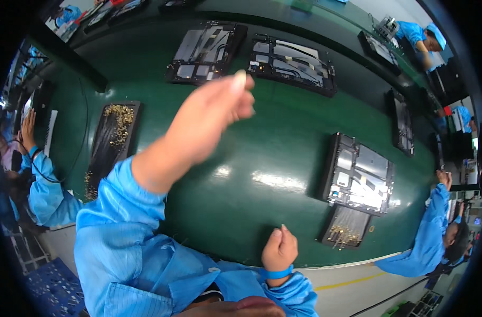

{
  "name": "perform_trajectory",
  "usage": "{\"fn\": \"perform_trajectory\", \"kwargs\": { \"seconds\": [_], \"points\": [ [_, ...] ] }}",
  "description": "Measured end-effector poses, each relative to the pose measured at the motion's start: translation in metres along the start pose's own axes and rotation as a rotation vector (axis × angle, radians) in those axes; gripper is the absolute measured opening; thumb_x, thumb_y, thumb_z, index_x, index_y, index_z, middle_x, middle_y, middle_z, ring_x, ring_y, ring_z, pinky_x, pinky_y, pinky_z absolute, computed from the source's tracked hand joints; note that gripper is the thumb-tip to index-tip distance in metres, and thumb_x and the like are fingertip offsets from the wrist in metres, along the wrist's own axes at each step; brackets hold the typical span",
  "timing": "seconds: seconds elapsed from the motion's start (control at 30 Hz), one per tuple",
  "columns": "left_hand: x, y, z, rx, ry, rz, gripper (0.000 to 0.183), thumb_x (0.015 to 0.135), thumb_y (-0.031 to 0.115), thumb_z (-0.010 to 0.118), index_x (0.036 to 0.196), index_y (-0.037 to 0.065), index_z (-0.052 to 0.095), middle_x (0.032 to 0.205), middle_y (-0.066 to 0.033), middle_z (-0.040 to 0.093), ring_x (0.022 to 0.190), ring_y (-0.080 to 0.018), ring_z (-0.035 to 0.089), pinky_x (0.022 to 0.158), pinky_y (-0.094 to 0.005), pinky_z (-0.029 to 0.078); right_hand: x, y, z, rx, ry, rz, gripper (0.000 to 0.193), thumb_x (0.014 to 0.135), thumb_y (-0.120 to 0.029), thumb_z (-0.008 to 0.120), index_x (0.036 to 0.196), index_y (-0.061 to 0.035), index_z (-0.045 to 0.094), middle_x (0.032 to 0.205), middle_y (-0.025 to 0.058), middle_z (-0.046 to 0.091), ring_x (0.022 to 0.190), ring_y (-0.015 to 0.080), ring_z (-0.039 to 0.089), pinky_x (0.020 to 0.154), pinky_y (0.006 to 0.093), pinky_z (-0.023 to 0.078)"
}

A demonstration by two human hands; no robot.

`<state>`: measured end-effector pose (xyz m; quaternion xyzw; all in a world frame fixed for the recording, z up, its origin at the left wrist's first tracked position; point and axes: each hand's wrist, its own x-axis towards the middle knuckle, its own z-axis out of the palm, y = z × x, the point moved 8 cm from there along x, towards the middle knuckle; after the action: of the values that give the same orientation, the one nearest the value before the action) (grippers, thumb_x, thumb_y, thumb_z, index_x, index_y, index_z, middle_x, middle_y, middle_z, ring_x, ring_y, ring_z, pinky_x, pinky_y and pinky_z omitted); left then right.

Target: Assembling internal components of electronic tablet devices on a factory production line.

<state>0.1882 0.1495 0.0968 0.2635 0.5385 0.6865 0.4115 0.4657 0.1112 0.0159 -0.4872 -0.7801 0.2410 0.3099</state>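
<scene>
My left hand [206, 119] is raised over the green table, its fingers curled and thumb pressed to them. A pale yellowish spot shows at the fingertips; what it is I cannot make out. Beyond that hand lie two opened flat electronic devices [206, 50] with grey panels, dark frames and ribbon cables. My right hand [279, 251], with a blue band at the wrist, is closed near the front edge, thumb against forefinger. Anything between them is too small to name. To its right, another opened device [360, 174] sits against a black tray [363, 235] of small gold-coloured parts.
At the left stands a longer black tray [137, 113] with scattered gold-coloured parts. The green tabletop [241, 211] reflects light. More opened devices [402, 121] line the far right. People in blue work at the left [45, 185], right [433, 227] and far right [410, 34].
</scene>
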Motion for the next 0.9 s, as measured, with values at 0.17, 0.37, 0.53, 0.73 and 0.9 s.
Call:
{"fn": "perform_trajectory", "kwargs": {
  "seconds": [0.17, 0.37, 0.53, 0.73, 0.9],
  "points": [
    [-0.128, 0.071, 0.059, -0.341, -1.046, 0.530, 0.040, 0.080, 0.036, 0.048, 0.099, 0.000, 0.049, 0.098, -0.0177, 0.049, 0.081, -0.0318, 0.051, 0.063, -0.0428, 0.044, -0.002, 0.000, 0.001, 0.001, -0.004, 0.050, 0.016, 0.073, -0.009, 0.054, 0.086, 0.0010, 0.056, 0.075, 0.0156, 0.056, 0.066, 0.0275, 0.053, 0.062, 0.0329, 0.044],
    [-0.162, 0.095, 0.065, -0.381, -1.230, 0.651, 0.046, 0.072, 0.029, 0.062, 0.099, -0.006, 0.049, 0.098, -0.0204, 0.046, 0.081, -0.0321, 0.050, 0.069, -0.0398, 0.042, -0.008, 0.002, -0.001, 0.028, 0.018, 0.068, 0.019, 0.075, -0.010, 0.054, 0.090, 0.0020, 0.055, 0.077, 0.0155, 0.056, 0.068, 0.0267, 0.053, 0.062, 0.0316, 0.043],
    [-0.181, 0.069, 0.039, -0.723, -0.785, 1.150, 0.047, 0.073, 0.032, 0.061, 0.097, -0.008, 0.050, 0.097, -0.0219, 0.046, 0.080, -0.0333, 0.049, 0.067, -0.0396, 0.042, -0.007, 0.001, 0.000, 0.030, 0.019, 0.084, 0.019, 0.076, -0.010, 0.052, 0.090, 0.0026, 0.055, 0.076, 0.0148, 0.055, 0.067, 0.0259, 0.052, 0.061, 0.0315, 0.043],
    [-0.190, 0.070, 0.047, -0.639, -0.945, 1.025, 0.046, 0.073, 0.034, 0.059, 0.091, -0.008, 0.053, 0.094, -0.0201, 0.046, 0.078, -0.0321, 0.048, 0.065, -0.0371, 0.042, -0.006, -0.001, -0.002, 0.012, 0.046, 0.041, 0.021, 0.077, -0.012, 0.052, 0.091, 0.0031, 0.054, 0.075, 0.0148, 0.054, 0.066, 0.0256, 0.051, 0.059, 0.0312, 0.042],
    [-0.176, 0.086, 0.079, -0.396, -1.299, 0.515, 0.044, 0.073, 0.034, 0.060, 0.089, -0.006, 0.054, 0.093, -0.0177, 0.046, 0.077, -0.0294, 0.048, 0.063, -0.0345, 0.042, -0.006, -0.001, -0.002, 0.026, 0.050, 0.069, 0.022, 0.078, -0.013, 0.052, 0.091, 0.0036, 0.054, 0.074, 0.0154, 0.054, 0.066, 0.0251, 0.051, 0.059, 0.0311, 0.042]
  ]
}}
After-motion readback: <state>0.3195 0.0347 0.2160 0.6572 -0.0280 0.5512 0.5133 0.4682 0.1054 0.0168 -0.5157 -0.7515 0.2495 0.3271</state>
